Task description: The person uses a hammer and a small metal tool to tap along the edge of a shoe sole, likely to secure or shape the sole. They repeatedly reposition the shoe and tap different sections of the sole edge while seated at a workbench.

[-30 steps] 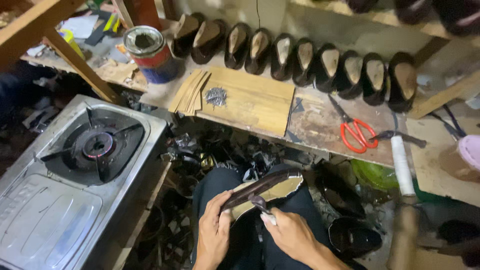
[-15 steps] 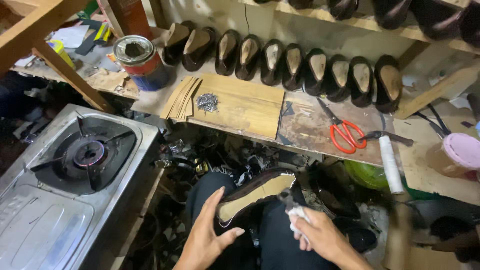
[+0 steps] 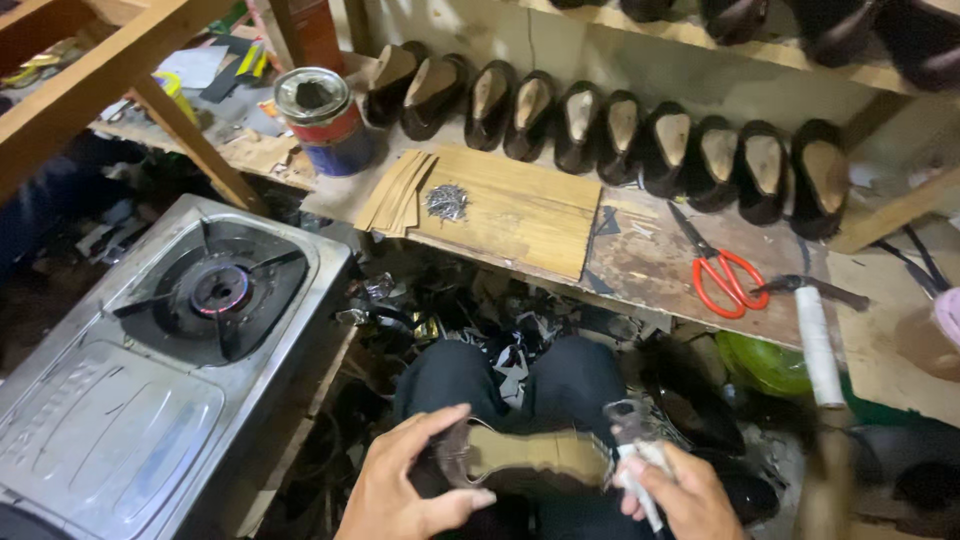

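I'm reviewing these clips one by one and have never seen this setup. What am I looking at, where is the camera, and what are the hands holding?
There is no machine here: a person works with bare hands, filmed by one camera on their head looking down at their lap. The left hand grips a shoe turned sole up. The right hand holds a small pale tool or cloth at the shoe's end; it is too blurred to tell which. On the workbench lie a wooden board with a pile of small nails, red scissors, a tin can and a row of dark shoes. A gas stove stands at left.
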